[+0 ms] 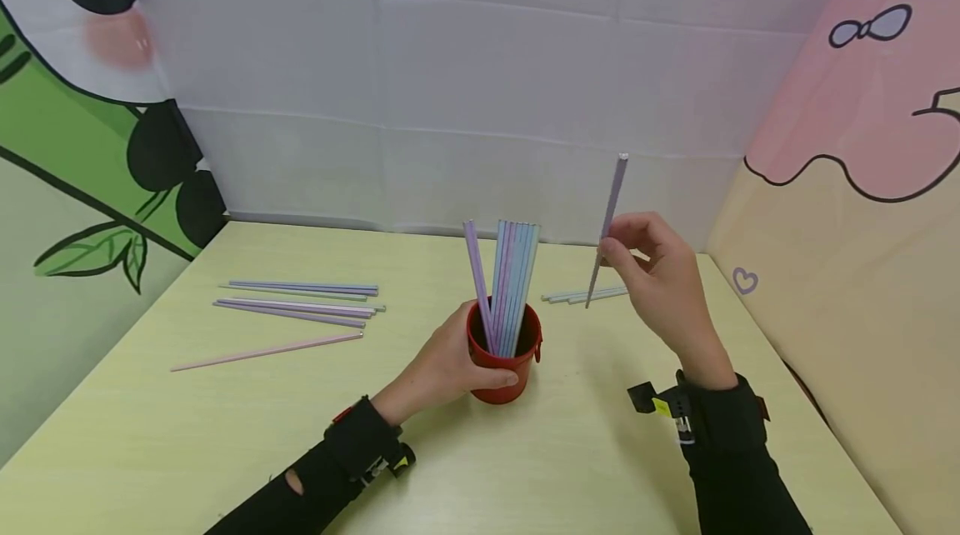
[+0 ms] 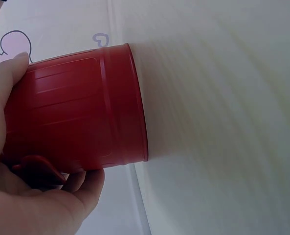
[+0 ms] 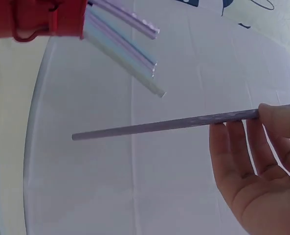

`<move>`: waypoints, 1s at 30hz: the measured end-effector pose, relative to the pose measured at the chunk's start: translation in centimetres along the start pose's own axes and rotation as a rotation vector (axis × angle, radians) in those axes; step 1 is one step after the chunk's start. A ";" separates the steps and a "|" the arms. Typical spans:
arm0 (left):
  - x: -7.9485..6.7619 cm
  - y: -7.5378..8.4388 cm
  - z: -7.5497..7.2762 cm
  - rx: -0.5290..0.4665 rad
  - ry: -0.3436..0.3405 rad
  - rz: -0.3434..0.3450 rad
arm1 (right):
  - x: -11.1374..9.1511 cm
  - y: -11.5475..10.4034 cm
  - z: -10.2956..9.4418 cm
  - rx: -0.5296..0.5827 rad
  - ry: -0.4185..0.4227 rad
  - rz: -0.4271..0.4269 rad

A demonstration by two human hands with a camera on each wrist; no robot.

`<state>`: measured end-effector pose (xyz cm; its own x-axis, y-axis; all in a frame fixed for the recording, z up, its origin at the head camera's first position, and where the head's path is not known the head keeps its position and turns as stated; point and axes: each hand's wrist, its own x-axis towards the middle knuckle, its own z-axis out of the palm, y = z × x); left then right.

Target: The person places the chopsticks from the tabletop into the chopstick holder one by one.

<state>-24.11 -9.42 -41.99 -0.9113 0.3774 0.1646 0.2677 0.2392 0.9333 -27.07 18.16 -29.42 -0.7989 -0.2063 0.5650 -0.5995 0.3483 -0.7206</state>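
A small red bucket (image 1: 525,362) stands upright on the table, its side gripped by my left hand (image 1: 446,360). The left wrist view shows fingers and thumb wrapped around the bucket's wall (image 2: 76,107). Several thin pastel sticks (image 1: 515,285) lean inside it, mostly bunched together, with a purple one (image 1: 477,272) apart to the left. My right hand (image 1: 663,289) pinches a single purple stick (image 1: 614,193) near its middle, raised right of the bucket and nearly upright. In the right wrist view this stick (image 3: 154,127) extends from between thumb and fingertips.
Several loose sticks (image 1: 300,310) lie on the left of the pale wooden table (image 1: 247,443), with a pink one (image 1: 266,353) nearer me. A few pale sticks (image 1: 562,297) lie below the right hand. A white cloth wall (image 1: 487,77) rises behind.
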 end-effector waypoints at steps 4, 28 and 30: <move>0.1 -0.1 0.0 -0.004 -0.003 0.001 | -0.2 -1.1 0.6 0.161 0.013 -0.001; 0.4 -0.5 -0.1 -0.024 -0.019 0.061 | -1.1 -0.1 6.2 0.234 -0.189 0.147; 0.4 -0.5 -0.1 -0.025 -0.023 0.067 | -1.2 0.3 6.5 0.228 -0.207 0.158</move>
<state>-24.68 -9.52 -42.37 -0.8841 0.4122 0.2199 0.3195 0.1900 0.9283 -26.62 12.52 -32.92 -0.8615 -0.3554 0.3626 -0.4444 0.1822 -0.8771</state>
